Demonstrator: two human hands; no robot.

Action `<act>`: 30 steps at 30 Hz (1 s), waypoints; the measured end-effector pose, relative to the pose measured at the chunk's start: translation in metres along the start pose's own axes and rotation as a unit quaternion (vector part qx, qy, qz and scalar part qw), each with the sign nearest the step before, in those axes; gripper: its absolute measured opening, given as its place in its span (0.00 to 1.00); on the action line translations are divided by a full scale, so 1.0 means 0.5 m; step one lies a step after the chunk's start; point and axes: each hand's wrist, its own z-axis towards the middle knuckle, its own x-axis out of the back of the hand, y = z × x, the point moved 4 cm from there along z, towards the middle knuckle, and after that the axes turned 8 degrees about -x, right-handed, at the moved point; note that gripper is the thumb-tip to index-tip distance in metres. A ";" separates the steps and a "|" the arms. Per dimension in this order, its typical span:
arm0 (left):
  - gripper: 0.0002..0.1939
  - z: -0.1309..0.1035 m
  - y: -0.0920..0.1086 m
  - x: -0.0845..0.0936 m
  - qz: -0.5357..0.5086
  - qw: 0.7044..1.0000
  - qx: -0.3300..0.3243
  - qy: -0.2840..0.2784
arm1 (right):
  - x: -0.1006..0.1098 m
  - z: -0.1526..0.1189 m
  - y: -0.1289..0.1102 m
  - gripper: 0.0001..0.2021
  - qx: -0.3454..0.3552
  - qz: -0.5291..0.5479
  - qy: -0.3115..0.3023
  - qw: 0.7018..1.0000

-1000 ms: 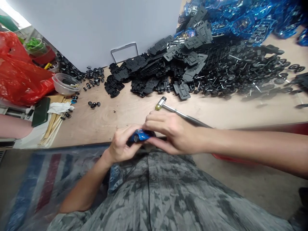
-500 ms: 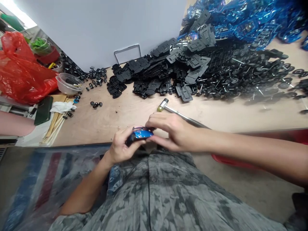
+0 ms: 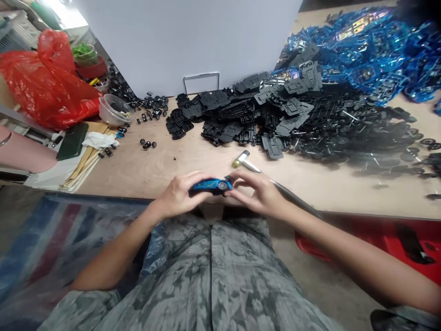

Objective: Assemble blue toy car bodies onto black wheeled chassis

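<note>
A blue toy car point(image 3: 209, 185) is held just above the table's front edge, its side with a wheel facing me. My left hand point(image 3: 179, 193) grips its left end between thumb and fingers. At its other end, my right hand point(image 3: 257, 189) pinches the car with thumb and fingertips. The left end of the car is hidden by my left fingers. Just beyond my right hand lies a small hammer point(image 3: 246, 160) with a yellowish tip, its handle running behind the hand.
Black chassis plates point(image 3: 223, 112) lie heaped at the back, beside wheel-and-axle sets point(image 3: 330, 131). Blue car bodies point(image 3: 372, 59) are piled back right. At left are a red plastic bag point(image 3: 51, 87), a clear tub point(image 3: 115, 109) and a phone point(image 3: 72, 141). A red container point(image 3: 375, 243) is below the edge.
The toy car has turned so that its wheeled side shows. My right hand has shifted to its right end. The whole view has swung a little.
</note>
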 end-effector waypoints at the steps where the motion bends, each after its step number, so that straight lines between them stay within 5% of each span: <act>1: 0.17 0.000 -0.008 -0.007 0.004 1.000 -0.008 0.002 | -0.004 0.001 0.005 0.12 0.000 -0.015 -0.006 1.000; 9: 0.16 -0.003 -0.053 -0.037 0.015 1.000 -0.005 -0.010 | -0.017 0.013 0.019 0.08 0.031 -0.082 -0.027 0.996; 14: 0.20 -0.026 -0.070 -0.038 -0.069 0.996 0.032 0.046 | -0.016 0.017 0.017 0.08 0.029 -0.080 -0.017 0.996; 18: 0.19 -0.040 -0.069 -0.052 -0.082 0.994 0.030 0.070 | -0.029 0.021 -0.011 0.17 0.098 -0.098 -0.040 0.990; 24: 0.21 -0.045 -0.066 -0.057 -0.101 0.987 0.069 0.105 | -0.047 0.020 -0.017 0.14 0.179 -0.184 -0.041 0.966; 30: 0.15 -0.044 -0.064 -0.060 -0.108 0.984 0.063 0.129 | -0.032 0.061 -0.040 0.11 0.104 -0.151 -0.113 0.977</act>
